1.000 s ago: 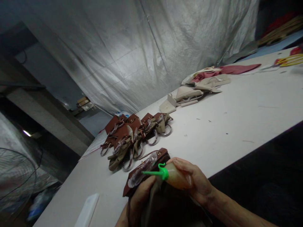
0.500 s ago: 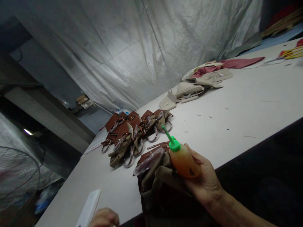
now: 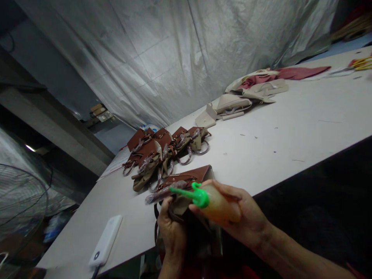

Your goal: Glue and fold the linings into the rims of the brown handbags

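Observation:
My right hand (image 3: pixel 242 217) is closed round a small squeeze bottle (image 3: pixel 216 203) of amber liquid with a green nozzle that points left. My left hand (image 3: pixel 172 232) grips the near edge of a brown leather handbag (image 3: pixel 192 176) with a khaki lining, held at the table's front edge. The bag's handle is wrapped in clear plastic (image 3: pixel 165 193). The nozzle tip lies just above the bag's opening.
A cluster of several matching brown bags (image 3: pixel 162 149) lies farther back on the white table (image 3: pixel 290 124). Beige bags and red fabric (image 3: pixel 255 91) are piled at the far side. A white power bank (image 3: pixel 106 241) lies at the front left. A fan (image 3: pixel 20 209) stands at left.
My left hand came back up from the lower left and took hold of the bag. The bottle tipped from pointing up to pointing left over the bag.

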`<action>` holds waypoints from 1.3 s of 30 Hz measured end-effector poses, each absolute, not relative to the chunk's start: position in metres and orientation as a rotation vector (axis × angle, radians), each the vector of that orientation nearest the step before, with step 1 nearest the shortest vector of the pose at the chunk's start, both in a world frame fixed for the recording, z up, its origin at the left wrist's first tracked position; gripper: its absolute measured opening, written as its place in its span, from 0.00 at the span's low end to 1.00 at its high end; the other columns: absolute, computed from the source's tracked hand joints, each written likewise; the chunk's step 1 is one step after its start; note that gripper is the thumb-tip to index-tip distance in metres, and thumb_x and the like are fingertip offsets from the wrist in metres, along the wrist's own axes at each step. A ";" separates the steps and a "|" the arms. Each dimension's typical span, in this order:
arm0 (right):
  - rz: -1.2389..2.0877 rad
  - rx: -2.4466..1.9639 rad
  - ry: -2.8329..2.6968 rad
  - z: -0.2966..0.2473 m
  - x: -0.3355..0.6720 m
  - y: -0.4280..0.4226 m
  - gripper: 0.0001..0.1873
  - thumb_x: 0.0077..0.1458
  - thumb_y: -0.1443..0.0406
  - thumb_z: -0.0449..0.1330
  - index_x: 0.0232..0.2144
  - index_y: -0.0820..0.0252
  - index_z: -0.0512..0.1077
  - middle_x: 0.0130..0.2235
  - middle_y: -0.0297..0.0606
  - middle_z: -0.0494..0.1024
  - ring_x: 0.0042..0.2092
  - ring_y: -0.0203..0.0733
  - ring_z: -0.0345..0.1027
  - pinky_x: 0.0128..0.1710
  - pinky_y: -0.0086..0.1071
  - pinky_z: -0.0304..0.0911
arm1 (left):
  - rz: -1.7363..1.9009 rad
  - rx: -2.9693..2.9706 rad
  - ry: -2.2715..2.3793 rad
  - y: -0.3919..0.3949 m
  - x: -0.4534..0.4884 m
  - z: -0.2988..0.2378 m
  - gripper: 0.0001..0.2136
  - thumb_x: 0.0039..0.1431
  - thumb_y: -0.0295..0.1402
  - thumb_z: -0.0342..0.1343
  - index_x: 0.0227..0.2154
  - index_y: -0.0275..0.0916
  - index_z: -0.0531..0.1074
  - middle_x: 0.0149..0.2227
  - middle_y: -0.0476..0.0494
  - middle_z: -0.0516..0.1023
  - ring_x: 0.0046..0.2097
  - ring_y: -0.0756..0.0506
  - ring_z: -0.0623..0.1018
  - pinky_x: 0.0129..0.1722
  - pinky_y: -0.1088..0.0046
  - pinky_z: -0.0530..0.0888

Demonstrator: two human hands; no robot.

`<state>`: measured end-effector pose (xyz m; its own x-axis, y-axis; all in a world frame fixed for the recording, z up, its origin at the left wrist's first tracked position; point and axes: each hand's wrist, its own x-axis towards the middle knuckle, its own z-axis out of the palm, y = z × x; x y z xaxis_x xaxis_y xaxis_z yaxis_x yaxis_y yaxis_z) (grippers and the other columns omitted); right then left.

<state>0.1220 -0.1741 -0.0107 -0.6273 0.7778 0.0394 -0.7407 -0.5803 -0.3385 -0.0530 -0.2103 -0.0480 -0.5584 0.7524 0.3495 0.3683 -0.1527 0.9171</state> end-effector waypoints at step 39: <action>2.151 -0.465 0.023 -0.076 0.113 -0.163 0.11 0.57 0.66 0.58 0.33 0.70 0.76 0.30 0.44 0.81 0.30 0.42 0.74 0.34 0.34 0.70 | 1.375 1.412 1.603 -0.208 -0.062 -0.041 0.12 0.56 0.35 0.55 0.41 0.36 0.77 0.36 0.41 0.81 0.43 0.41 0.78 0.45 0.65 0.74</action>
